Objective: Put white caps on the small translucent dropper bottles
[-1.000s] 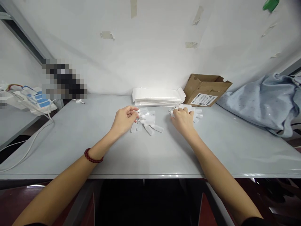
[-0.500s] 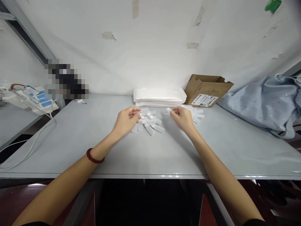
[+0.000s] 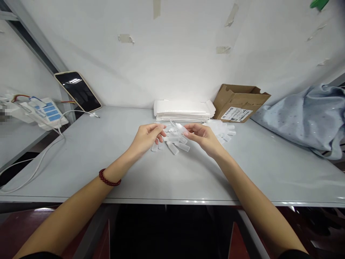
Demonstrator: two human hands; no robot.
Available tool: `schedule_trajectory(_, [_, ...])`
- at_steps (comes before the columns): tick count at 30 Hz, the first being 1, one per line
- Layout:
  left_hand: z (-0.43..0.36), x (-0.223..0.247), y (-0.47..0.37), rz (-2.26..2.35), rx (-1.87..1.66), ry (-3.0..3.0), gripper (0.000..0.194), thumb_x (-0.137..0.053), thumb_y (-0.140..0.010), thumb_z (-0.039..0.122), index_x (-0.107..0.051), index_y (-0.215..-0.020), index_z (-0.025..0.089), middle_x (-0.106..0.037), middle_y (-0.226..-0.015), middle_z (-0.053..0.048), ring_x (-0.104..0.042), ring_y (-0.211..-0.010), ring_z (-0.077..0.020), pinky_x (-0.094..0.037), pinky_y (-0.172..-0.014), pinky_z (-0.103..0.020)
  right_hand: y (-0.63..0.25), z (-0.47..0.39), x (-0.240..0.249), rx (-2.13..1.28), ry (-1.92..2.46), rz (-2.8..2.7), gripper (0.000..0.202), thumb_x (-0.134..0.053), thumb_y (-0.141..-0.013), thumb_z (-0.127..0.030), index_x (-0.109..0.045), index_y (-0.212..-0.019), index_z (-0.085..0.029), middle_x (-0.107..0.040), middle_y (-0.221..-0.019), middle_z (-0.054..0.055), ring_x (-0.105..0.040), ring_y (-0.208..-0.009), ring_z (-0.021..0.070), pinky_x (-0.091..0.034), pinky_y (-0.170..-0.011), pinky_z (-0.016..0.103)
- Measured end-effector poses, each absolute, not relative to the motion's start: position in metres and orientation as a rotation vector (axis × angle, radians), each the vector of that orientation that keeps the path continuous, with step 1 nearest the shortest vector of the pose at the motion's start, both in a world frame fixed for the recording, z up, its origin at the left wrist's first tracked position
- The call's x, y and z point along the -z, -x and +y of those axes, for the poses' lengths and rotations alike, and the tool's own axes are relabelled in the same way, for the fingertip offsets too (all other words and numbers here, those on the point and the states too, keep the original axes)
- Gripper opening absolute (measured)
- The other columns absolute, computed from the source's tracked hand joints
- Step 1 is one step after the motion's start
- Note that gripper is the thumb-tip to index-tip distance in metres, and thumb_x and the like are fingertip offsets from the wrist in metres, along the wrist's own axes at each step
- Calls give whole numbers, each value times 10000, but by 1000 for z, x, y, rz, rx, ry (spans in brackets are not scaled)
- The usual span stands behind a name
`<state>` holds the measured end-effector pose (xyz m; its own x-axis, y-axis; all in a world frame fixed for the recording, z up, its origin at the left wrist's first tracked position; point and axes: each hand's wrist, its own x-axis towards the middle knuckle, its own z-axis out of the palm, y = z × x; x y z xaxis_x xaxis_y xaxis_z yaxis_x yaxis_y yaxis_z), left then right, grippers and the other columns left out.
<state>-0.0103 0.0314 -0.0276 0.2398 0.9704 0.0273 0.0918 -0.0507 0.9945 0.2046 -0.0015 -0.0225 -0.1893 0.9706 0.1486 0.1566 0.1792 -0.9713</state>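
A loose pile of small translucent white plastic pieces (image 3: 172,139) lies mid-table. At its left edge is my left hand (image 3: 151,136), thumb and fingertips pinched together; whatever they hold, if anything, is too small to tell. My right hand (image 3: 199,136) reaches over the pile's right side, thumb and forefinger closed on a translucent piece (image 3: 181,128). A second group of similar pieces (image 3: 228,130) lies on the table to the right, partly behind my right hand. Behind the first pile sits a stack of flat white cartons (image 3: 184,109).
An open cardboard box (image 3: 242,102) stands right of the cartons, beside a light blue cloth bag (image 3: 304,120). At the left, a phone (image 3: 78,90) leans on the wall near a power strip (image 3: 48,113) and white cable (image 3: 40,163). The table's front edge (image 3: 172,201) runs below my arms.
My right hand has moved left from the right-hand group to the middle pile, with a piece between its fingers. My left hand has shifted slightly right.
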Motion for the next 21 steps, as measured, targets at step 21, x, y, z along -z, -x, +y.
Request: schedule_trajectory(21, [31, 25, 12, 929, -1073, -1270, 255, -651, -827, 346, -671, -734, 109, -622, -741, -48, -545, -573, -93, -423, -537, -229, -199, -5, 22, -1029, 1252, -1604, 215, -715, -723, -315, -696, -898, -191, -656, -909, 35, -510, -729, 136, -401, -698, 316])
